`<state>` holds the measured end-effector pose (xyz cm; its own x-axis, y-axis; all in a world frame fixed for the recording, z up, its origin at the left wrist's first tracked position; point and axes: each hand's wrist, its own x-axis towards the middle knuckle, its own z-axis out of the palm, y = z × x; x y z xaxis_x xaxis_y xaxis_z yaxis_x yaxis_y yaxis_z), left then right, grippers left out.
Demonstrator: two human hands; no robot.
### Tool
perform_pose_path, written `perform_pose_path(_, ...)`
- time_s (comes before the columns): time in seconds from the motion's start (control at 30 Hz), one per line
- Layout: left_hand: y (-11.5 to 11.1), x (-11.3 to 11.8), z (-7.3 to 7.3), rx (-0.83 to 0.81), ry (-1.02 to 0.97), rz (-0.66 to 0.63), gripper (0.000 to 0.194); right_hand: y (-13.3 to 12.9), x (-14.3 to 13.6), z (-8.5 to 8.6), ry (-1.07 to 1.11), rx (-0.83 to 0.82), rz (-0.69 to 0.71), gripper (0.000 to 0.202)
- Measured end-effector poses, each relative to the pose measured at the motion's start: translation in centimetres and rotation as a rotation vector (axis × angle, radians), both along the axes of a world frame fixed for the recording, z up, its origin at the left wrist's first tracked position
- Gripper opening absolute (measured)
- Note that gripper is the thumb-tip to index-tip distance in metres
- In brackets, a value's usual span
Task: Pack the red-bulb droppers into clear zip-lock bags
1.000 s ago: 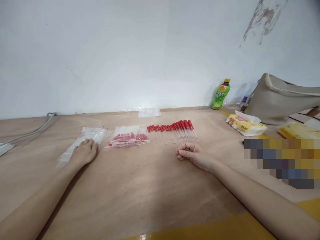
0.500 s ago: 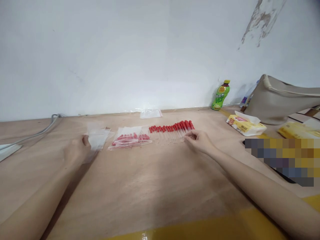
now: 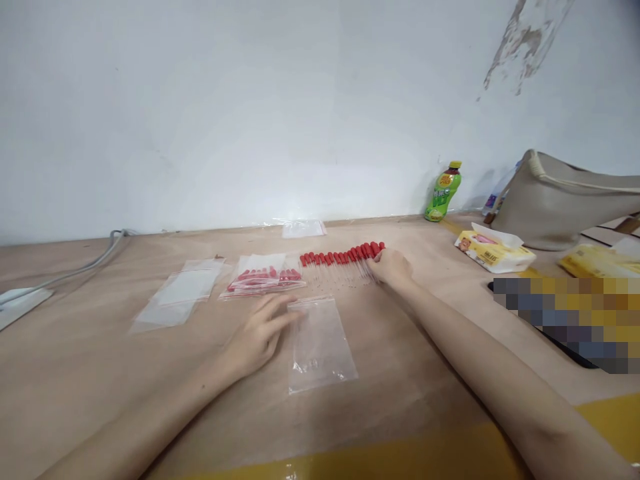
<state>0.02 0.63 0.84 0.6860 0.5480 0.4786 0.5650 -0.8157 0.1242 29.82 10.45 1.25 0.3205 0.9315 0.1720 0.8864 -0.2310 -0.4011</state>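
A clear zip-lock bag (image 3: 324, 347) lies flat on the table in front of me. My left hand (image 3: 263, 333) is at its upper left corner, thumb and fingers apart, fingertips over the edge. Behind the bag runs a row of glass droppers (image 3: 345, 258) with red rubber bulbs, side by side, tips toward me. At the row's right end, my right hand (image 3: 393, 267) has its fingers closed on a dropper, mostly hidden by the hand. Left of the row, filled zip-lock bags (image 3: 263, 275) hold more red-bulbed droppers. Farther left lie flat zip-lock bags (image 3: 183, 290), overlapping.
Another clear bag (image 3: 303, 229) lies against the wall. A green bottle (image 3: 443, 192), a tissue pack (image 3: 494, 251), a beige bag (image 3: 565, 200) and a partly blurred dark item (image 3: 520, 313) stand or lie on the right. A grey cable (image 3: 103, 255) runs at the left.
My left hand has moved right from the flat bags, and a clear zip-lock bag now lies in front of me. My right hand has shifted slightly up to the last droppers.
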Motion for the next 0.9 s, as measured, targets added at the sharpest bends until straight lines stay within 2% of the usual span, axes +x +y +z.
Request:
perform_pose_path(0.07, -1.2, 1.0, 0.0, -0.067, -0.04, 0.159, 0.031, 0.0, -0.1, 0.0, 0.003, -0.005, -0.017, 0.026)
perform_pose_path(0.13, -2.4, 2.2, 0.0, -0.168, 0.03, 0.227, 0.035, 0.0, -0.1, 0.3, 0.011, -0.007, -0.026, 0.025)
perform_pose_path(0.2, -3.1, 3.0, -0.1, -0.234, 0.117, 0.24, 0.045, 0.0, 0.0, 0.8, 0.037, 0.005, -0.011, 0.025)
perform_pose_path(0.27, -2.8, 3.0, 0.3, -0.28, 0.221, 0.161, 0.051, -0.2, 0.3, 1.3, 0.097, 0.048, 0.051, 0.027)
perform_pose_path(0.33, -1.5, 2.3, 1.2, -0.338, 0.349, -0.029, 0.048, -0.6, 0.6, 1.4, 0.227, 0.113, 0.153, 0.028)
perform_pose_path(0.4, 0.1, 1.3, 2.4, -0.354, 0.429, -0.213, 0.039, -1.5, 0.7, 1.2, 0.461, 0.179, 0.256, 0.022)
perform_pose_path(0.43, 0.7, 0.9, 2.9, -0.305, 0.407, -0.229, 0.039, -2.2, 0.7, 0.9, 0.602, 0.206, 0.303, 0.02)
perform_pose_path(0.5, 1.1, 0.5, 3.4, -0.244, 0.313, -0.145, 0.043, -3.8, 0.4, 0.1, 0.864, 0.237, 0.388, 0.037)
perform_pose_path(0.6, 0.3, 1.0, 2.5, -0.279, 0.196, 0.002, 0.038, -6.3, -0.4, -0.8, 1.108, 0.202, 0.46, 0.078)
perform_pose_path(0.67, -0.5, 1.4, 1.3, -0.326, 0.206, 0.02, 0.041, -7.6, -0.9, -1.2, 1.204, 0.172, 0.446, 0.094)
perform_pose_path(0.77, -1.1, 1.7, 0.0, -0.36, 0.255, -0.004, 0.042, -8.3, -1.7, -1.7, 1.278, 0.18, 0.381, 0.097)
perform_pose_path(0.9, -0.8, 1.5, -0.2, -0.37, 0.26, -0.029, 0.041, -8.2, -2.3, -2.3, 1.309, 0.215, 0.368, 0.086)
